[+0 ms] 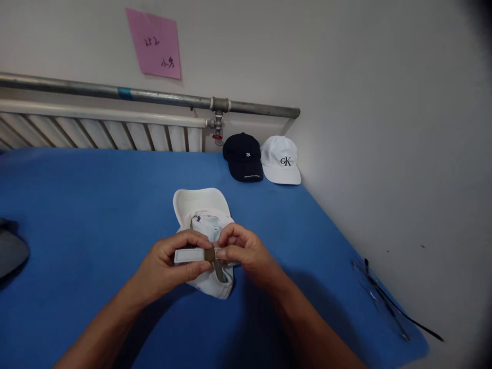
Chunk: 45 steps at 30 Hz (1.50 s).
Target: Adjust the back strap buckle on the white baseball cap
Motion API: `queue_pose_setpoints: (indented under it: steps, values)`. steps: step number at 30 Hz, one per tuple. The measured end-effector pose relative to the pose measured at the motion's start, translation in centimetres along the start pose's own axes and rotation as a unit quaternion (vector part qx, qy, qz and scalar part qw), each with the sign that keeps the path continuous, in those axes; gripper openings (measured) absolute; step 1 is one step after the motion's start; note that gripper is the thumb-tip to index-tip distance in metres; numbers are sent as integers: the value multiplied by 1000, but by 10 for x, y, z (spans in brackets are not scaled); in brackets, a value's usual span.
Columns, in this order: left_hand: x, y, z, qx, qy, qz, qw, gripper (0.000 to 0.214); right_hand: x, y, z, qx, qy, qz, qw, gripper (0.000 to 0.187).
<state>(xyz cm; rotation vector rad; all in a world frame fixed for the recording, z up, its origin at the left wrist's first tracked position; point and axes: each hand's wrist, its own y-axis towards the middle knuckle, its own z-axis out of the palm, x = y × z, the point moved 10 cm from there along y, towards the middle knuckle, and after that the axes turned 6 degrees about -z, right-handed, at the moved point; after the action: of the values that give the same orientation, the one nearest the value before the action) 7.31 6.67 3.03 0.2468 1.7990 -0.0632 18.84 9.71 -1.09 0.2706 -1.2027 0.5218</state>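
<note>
A pale baseball cap (203, 202) lies upside down on the blue surface, its brim pointing away from me and its inside showing. Across its back opening runs the adjusting strap (189, 255), with a brown buckle (209, 254) near the middle. My left hand (169, 261) pinches the buckle between thumb and fingers, and the strap's free end sticks out to the left. On the other side, my right hand (246, 251) pinches the strap just right of the buckle. Part of the strap and the cap's right side are hidden by my right fingers.
At the back right sit a black cap (243, 156) and a white cap (282, 159), side by side near the wall. A pair of glasses (384, 297) lies at the right edge. A dark cap (11, 251) is partly visible at far left. A radiator (96, 130) stands behind.
</note>
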Motion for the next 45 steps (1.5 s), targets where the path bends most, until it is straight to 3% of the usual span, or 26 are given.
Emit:
queue_pose_setpoints:
  steps: [8, 22, 30, 34, 39, 42, 45]
  values:
    - [6, 2, 1, -6, -21, -44, 999, 18, 0, 0, 1, -8, 2, 0, 1000, 16]
    - [13, 1, -1, 14, -18, -46, 999, 19, 13, -4, 1, -30, -45, -18, 998, 16]
    - [4, 3, 3, 25, -37, -18, 999, 17, 6, -2, 4, -10, -18, -13, 1000, 16]
    - [14, 2, 3, 30, -48, -63, 996, 19, 13, -4, 5, -5, -69, -42, 997, 12]
    - [37, 1, 2, 25, -68, -150, 986, 28, 37, -13, 14, 10, -269, -130, 954, 24]
    - [35, 1, 3, 54, -75, -147, 985, 29, 52, -18, 22, 35, -350, -209, 913, 31]
    - [23, -1, 8, 112, -92, -116, 983, 24, 60, -22, 22, 33, -374, -257, 891, 30]
